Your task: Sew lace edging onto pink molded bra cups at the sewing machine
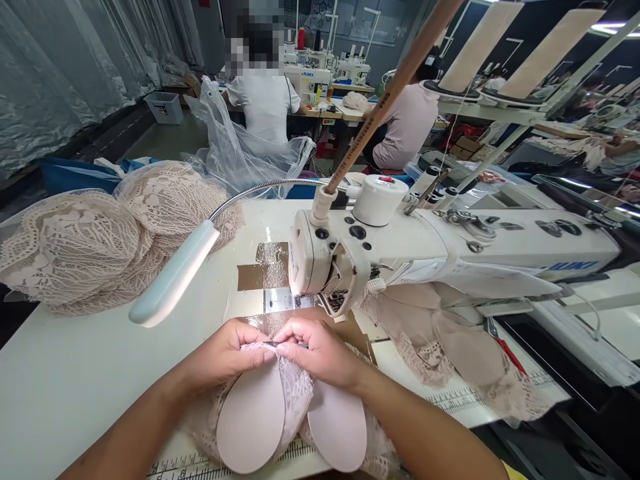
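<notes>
Clamping the far edge of the lace garment (296, 387) between thumbs and fingers, the left hand (230, 355) and right hand (320, 357) are holding it just in front of the sewing machine (320, 247), apparently keeping that edge steady in light from the lamp (173, 277).

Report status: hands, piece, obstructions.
Left-hand grip, right-hand grip: both pinching padded lace bra. Bra in front of JUKI sewing machine. Gooseneck lamp left, clear of hands.
</notes>
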### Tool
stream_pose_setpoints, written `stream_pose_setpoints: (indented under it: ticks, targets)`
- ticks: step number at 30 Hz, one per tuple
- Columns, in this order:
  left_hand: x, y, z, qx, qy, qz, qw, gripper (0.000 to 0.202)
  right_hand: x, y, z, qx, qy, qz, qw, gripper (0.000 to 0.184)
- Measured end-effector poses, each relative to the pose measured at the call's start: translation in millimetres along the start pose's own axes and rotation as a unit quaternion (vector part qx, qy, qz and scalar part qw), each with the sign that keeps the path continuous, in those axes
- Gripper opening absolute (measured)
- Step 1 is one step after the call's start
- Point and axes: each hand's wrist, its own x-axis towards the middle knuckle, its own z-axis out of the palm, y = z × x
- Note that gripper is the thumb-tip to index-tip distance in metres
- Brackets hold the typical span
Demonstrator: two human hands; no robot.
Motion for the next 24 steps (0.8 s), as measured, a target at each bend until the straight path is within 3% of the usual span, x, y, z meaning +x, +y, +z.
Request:
stream_pose_setpoints:
  ticks: [5,9,13,17,20,24]
  targets:
    - [-2.8,7.8,-2.7,0.019,0.021,-0.012,1.000,0.034,-0.2,3.7,-4.6,-0.005,0.023,0.037,0.999,0.015]
    - [-6.3,5.4,-18.0,0.008,0.096,0.005,0.995,0.041,-10.7,-8.6,-30.7,-0.073,0.004,0.091,0.993,0.028]
    - [-11.3,-1.0,-34.7,-0.116,0.093,-0.013,0.989,0.057,-33.9,-19.4,-57.2,-0.210,0.020,0.161,0.964,0.041]
    - [-17.5,1.4,-43.3,-0.152,0.083,-0.015,0.985,0.066,-57.5,-12.8,-56.7,-0.289,0.015,0.214,0.933,0.031]
    - [-20.9,5.2,-37.3,-0.013,0.096,-0.005,0.995,0.060,-66.3,-6.3,-43.1,-0.311,0.016,0.182,0.933,0.009]
    - [-26.2,7.2,-12.2,0.161,0.089,-0.001,0.983,0.028,-66.9,-14.5,-30.3,-0.306,0.052,0.105,0.945,0.020]
